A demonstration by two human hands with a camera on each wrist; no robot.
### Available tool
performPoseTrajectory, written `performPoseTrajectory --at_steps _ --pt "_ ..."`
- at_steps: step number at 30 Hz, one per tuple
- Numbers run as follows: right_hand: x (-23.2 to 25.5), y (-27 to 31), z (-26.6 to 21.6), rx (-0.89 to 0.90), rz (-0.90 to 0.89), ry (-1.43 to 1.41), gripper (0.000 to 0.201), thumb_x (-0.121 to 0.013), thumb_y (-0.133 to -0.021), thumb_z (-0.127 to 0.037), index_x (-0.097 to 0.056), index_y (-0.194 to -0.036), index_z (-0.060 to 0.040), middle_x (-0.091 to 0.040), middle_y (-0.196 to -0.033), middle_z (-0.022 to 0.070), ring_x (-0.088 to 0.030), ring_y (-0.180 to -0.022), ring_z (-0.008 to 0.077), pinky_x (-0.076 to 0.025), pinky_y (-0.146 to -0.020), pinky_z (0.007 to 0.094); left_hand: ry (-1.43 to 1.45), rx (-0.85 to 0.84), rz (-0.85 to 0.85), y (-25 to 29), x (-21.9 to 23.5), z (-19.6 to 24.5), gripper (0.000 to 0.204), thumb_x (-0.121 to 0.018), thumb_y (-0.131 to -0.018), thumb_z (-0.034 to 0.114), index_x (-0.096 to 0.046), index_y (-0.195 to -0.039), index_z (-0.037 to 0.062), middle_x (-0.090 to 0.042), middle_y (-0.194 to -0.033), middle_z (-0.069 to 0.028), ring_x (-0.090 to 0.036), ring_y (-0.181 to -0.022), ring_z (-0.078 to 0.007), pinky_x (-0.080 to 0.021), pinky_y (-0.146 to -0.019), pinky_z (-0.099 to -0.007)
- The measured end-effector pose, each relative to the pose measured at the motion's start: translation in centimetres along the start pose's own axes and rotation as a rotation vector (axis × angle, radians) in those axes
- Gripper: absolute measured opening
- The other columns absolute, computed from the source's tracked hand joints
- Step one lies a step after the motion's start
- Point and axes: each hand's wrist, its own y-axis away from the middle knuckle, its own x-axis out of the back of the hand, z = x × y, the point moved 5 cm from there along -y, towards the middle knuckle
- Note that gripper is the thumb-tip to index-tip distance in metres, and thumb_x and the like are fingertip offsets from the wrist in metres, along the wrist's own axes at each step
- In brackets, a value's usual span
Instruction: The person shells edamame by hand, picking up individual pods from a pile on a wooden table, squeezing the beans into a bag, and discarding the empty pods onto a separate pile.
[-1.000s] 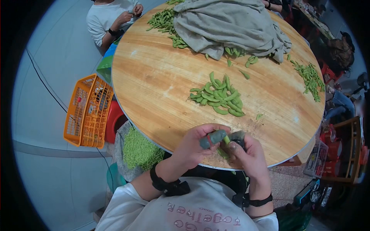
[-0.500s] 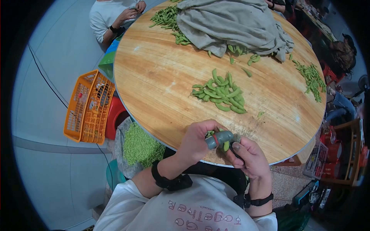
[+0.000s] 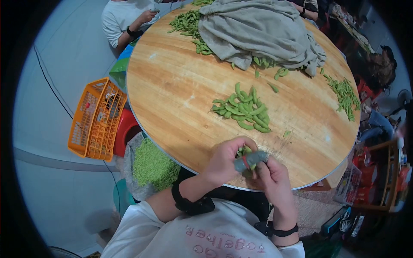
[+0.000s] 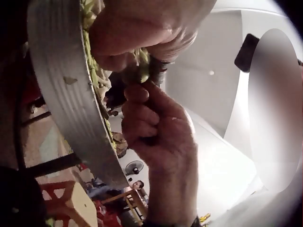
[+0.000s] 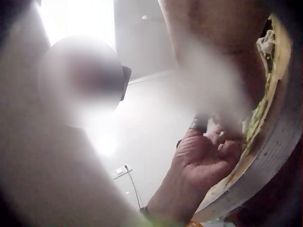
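My left hand (image 3: pixel 223 163) wears a grey-green cover with a red band on its thumb and holds green soybean pods (image 3: pixel 241 151) in its curled fingers. My right hand (image 3: pixel 277 175), also seen as a curled hand (image 4: pixel 161 125) in the left wrist view, meets it at the thumb tip. Its thumb and forefinger pinch at a pod (image 4: pixel 144 67) between the two hands, mostly hidden by the thumb cover. Both hands are over the near edge of the round wooden table (image 3: pixel 172 99). Beyond them lies a loose pile of pods (image 3: pixel 247 109).
A grey cloth (image 3: pixel 262 32) covers more pods at the far side. Small pods (image 3: pixel 344 94) lie at the right edge. Below left stand a sack of shelled beans (image 3: pixel 155 165), an orange crate (image 3: pixel 97 120) and a red stool (image 3: pixel 124 129). Another person (image 3: pixel 129 19) sits far left.
The hands have drawn close together, and the left thumb has moved right over the pod, which showed more plainly before. The table pile looks the same.
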Motion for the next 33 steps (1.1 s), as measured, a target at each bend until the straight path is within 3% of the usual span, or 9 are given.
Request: performPoseTrajectory --at_steps 5,8,10,14,18,21,26,28,33 --pt "1.0 -1.0 -0.7 0.175 0.071 0.413 0.011 -0.046 -0.09 -0.005 -0.052 -0.082 0.0003 -0.051 -0.062 0.0042 -0.047 -0.057 0.0085 -0.041 -0.054 0.0256 -0.538 -0.248 0.187 -1.1 1.1 0.4 0.029 -0.064 -0.075 -0.002 -0.05 -0.099 0.0038 -0.052 -0.084 0.0004 -0.048 -0.078 -0.0045 -0.042 -0.067 -0.0193" --pt "1.4 -1.6 -0.6 0.051 0.059 0.257 0.011 -0.046 -0.09 -0.005 -0.052 -0.083 0.0004 -0.052 -0.064 0.0044 -0.047 -0.058 0.0081 -0.041 -0.054 0.0251 -0.331 -0.216 0.158 -1.2 1.3 0.9 0.024 -0.062 -0.078 -0.001 -0.052 -0.099 0.0037 -0.052 -0.086 0.0006 -0.048 -0.077 -0.0038 -0.041 -0.066 -0.0179" --pt "1.5 -2.0 0.1 -0.031 0.021 0.085 0.011 -0.046 -0.09 -0.006 -0.053 -0.084 0.001 -0.052 -0.064 0.0046 -0.047 -0.058 0.0082 -0.041 -0.054 0.0248 0.17 0.029 0.047 -1.1 0.9 0.6 0.018 -0.057 -0.082 0.0 -0.054 -0.099 0.0044 -0.052 -0.086 0.0015 -0.047 -0.077 -0.0022 -0.04 -0.064 -0.016" --pt "1.1 -2.4 0.2 -0.003 0.028 0.073 0.01 -0.05 -0.088 -0.006 -0.053 -0.084 0.0018 -0.054 -0.065 0.0071 -0.048 -0.058 0.0089 -0.041 -0.054 0.0254 0.337 0.044 0.081 -0.9 0.5 -0.1 0.017 -0.051 -0.086 0.002 -0.055 -0.102 0.0047 -0.054 -0.087 0.0027 -0.047 -0.076 -0.0013 -0.038 -0.06 -0.0145" --pt "-1.0 -2.2 -1.6 0.41 0.265 0.651 0.012 -0.062 -0.081 -0.007 -0.053 -0.08 0.0008 -0.052 -0.058 0.0124 -0.048 -0.049 0.0146 -0.041 -0.048 0.0291 0.085 0.0 0.279 -0.8 0.6 0.1 0.02 -0.049 -0.087 0.001 -0.056 -0.105 0.0061 -0.055 -0.093 0.0031 -0.049 -0.077 -0.0019 -0.037 -0.057 -0.0144" --pt "-1.4 -2.3 -1.8 0.385 0.272 0.738 0.013 -0.063 -0.08 -0.008 -0.053 -0.08 0.0006 -0.051 -0.059 0.0128 -0.049 -0.052 0.0128 -0.041 -0.05 0.0276 0.186 -0.003 0.303 -1.3 0.9 -0.4 0.022 -0.048 -0.086 -0.001 -0.057 -0.105 0.0057 -0.055 -0.096 0.0027 -0.049 -0.077 -0.0033 -0.037 -0.057 -0.015" --pt "1.5 -4.0 0.1 0.157 0.209 0.105 0.012 -0.057 -0.087 -0.009 -0.055 -0.093 -0.0002 -0.056 -0.076 -0.001 -0.05 -0.064 0.0092 -0.042 -0.057 0.0241 0.127 -0.005 0.237 -1.1 1.3 0.4 0.024 -0.052 -0.083 -0.004 -0.055 -0.105 0.0038 -0.056 -0.093 0.0015 -0.05 -0.078 -0.0068 -0.04 -0.06 -0.017" --pt "1.5 -4.4 -0.1 0.142 0.188 0.049 0.012 -0.056 -0.087 -0.009 -0.054 -0.096 -0.0004 -0.056 -0.078 -0.0013 -0.05 -0.064 0.008 -0.041 -0.055 0.0226 -0.478 -0.338 0.268 -0.8 0.9 2.1 0.028 -0.057 -0.08 -0.004 -0.052 -0.106 0.0039 -0.058 -0.09 -0.0008 -0.053 -0.078 -0.0074 -0.042 -0.063 -0.0198" --pt "1.2 -4.1 -0.1 0.044 0.117 -0.108 0.015 -0.056 -0.087 -0.007 -0.052 -0.101 -0.0015 -0.054 -0.08 -0.0017 -0.045 -0.058 0.0027 -0.034 -0.047 0.0173 -0.518 -0.308 0.166 -0.5 0.6 2.2 0.03 -0.061 -0.077 0.0 -0.05 -0.105 0.0038 -0.059 -0.082 -0.0049 -0.055 -0.078 -0.0109 -0.044 -0.067 -0.0245"
